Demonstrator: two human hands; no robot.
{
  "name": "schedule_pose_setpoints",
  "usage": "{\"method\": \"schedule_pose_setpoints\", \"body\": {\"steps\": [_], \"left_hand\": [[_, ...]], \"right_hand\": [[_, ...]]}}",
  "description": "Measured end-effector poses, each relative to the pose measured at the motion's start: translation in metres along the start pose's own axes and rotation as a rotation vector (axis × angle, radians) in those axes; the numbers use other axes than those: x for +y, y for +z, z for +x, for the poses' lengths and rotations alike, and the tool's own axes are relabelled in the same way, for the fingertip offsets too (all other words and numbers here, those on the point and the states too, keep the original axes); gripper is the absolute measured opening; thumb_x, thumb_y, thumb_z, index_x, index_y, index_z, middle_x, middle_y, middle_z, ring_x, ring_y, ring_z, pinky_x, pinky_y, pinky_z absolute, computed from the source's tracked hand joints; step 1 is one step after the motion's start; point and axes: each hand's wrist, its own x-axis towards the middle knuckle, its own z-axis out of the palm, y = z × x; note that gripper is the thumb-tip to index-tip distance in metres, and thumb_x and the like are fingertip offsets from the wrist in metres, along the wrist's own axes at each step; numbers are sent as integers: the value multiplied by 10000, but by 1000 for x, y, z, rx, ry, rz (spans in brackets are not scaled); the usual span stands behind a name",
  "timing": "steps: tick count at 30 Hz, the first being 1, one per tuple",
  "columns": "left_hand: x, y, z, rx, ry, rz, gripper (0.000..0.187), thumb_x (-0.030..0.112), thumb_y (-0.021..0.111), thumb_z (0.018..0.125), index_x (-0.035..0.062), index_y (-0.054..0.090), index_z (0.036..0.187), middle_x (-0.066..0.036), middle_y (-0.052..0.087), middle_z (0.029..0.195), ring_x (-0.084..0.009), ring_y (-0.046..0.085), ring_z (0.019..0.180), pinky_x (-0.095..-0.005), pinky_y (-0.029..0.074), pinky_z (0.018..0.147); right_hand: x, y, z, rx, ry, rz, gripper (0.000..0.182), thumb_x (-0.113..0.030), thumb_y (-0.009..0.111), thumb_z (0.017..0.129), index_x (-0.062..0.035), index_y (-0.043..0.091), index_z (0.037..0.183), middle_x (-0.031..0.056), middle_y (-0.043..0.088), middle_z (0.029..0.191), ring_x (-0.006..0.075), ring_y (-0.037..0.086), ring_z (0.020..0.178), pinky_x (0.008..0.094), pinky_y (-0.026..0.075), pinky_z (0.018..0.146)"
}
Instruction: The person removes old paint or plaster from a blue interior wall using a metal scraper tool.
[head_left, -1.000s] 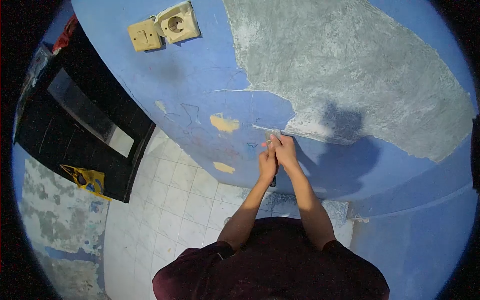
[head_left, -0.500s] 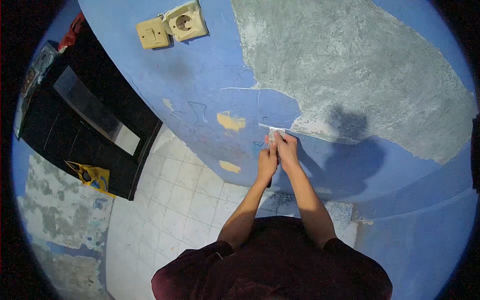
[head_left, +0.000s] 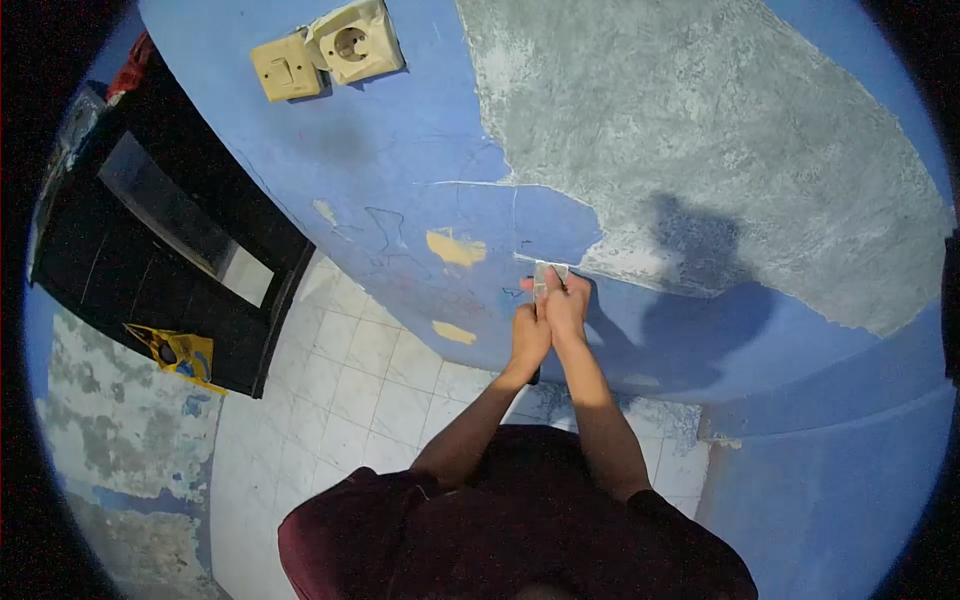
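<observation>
Head view: left hand (head_left: 530,335) and right hand (head_left: 567,305) have their fingers closed on a scraper (head_left: 542,277), its blade (head_left: 541,269) jutting past them near the lower left edge of the grey patch (head_left: 690,140). Blue wall (head_left: 400,170) spreads left of and below the patch. The blade looks flat, pale; the mostly hidden handle seems dark.

1. The left hand (head_left: 530,335) and right hand (head_left: 567,308) together grip a scraper (head_left: 541,282).
2. The scraper's blade (head_left: 541,269) lies at a white line (head_left: 524,258) on the blue wall (head_left: 430,120), near a bare grey patch (head_left: 690,110).
3. A switch (head_left: 287,69) and a socket (head_left: 358,44) sit side by side higher up.
</observation>
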Motion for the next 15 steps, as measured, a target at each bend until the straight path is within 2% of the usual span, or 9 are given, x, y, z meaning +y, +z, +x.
{"method": "schedule_pose_setpoints", "body": {"steps": [2, 4, 8, 10, 12, 15], "left_hand": [[-1, 6, 3, -39, -40, -24, 564, 356, 443, 981, -122, 581, 716, -242, 591, 614, -276, 601, 583, -430, 440, 545], [-5, 9, 3, -15, 7, -72, 558, 361, 449, 981, -109, 581, 711, -236, 593, 617, -258, 591, 584, -430, 441, 550], [5, -5, 5, -27, 41, -36, 569, 376, 452, 981, -109, 583, 713, -229, 595, 617, -247, 589, 586, -428, 438, 549], [-6, 0, 7, -55, -30, -51, 567, 377, 453, 981, -115, 595, 737, -220, 619, 639, -227, 601, 609, -414, 444, 555], [-2, 12, 4, -42, 14, -117, 564, 377, 452, 981, -116, 603, 752, -205, 629, 651, -209, 601, 619, -402, 446, 553], [2, 1, 4, -50, 33, -116, 552, 374, 451, 983, -111, 616, 777, -172, 640, 669, -174, 595, 639, -374, 452, 554]], "right_hand": [[-7, -3, 1, -16, -18, -64, 202, -105, 515, 960, 39, 647, 908, 130, 700, 782, 53, 434, 464, 241, 331, 407], [-9, 2, -1, 63, -44, -204, 245, -131, 524, 949, 32, 658, 824, 100, 700, 729, 91, 514, 514, 273, 403, 481], [-5, 11, -2, 87, -46, 10, 257, -140, 539, 941, 43, 659, 805, 99, 699, 727, 94, 514, 515, 268, 403, 482], [4, 5, 0, 86, -86, -45, 253, -143, 546, 936, 48, 662, 818, 96, 698, 726, 96, 515, 514, 270, 402, 478], [6, -1, 8, 73, -135, -21, 246, -135, 545, 929, 53, 665, 826, 93, 698, 724, 99, 530, 530, 271, 411, 493], [6, -3, 6, 66, -102, -199, 225, -123, 549, 913, 52, 662, 828, 92, 698, 716, 93, 540, 537, 270, 408, 486]]}}
